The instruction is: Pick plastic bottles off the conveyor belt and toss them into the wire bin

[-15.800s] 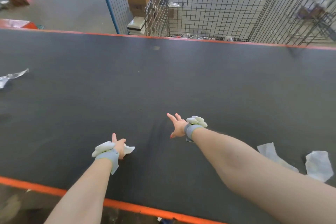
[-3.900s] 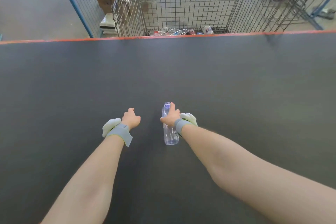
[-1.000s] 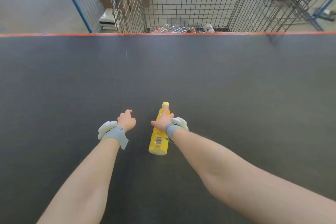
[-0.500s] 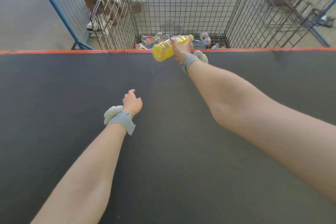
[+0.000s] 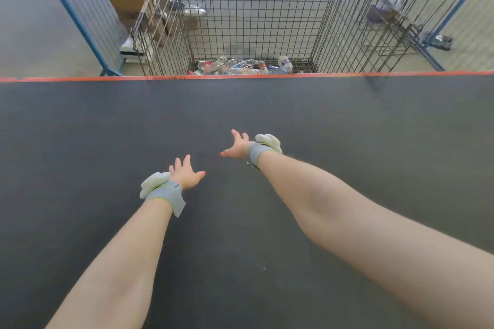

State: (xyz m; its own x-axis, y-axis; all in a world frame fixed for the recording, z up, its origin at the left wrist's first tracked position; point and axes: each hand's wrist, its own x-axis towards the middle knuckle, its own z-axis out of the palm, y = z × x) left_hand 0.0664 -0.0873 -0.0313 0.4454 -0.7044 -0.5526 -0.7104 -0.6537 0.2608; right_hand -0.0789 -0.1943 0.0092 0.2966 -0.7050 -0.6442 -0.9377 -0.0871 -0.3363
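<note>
Past the conveyor belt (image 5: 107,128) stands the wire bin (image 5: 251,8); your right hand (image 5: 238,145), spread like your left hand (image 5: 185,173), no longer grips the yellow bottle, so that toss looks done.

L grip (image 5: 185,175), R grip (image 5: 238,145) splayed over belt (image 5: 107,128); bottles (image 5: 240,67) in wire bin (image 5: 328,21).
</note>
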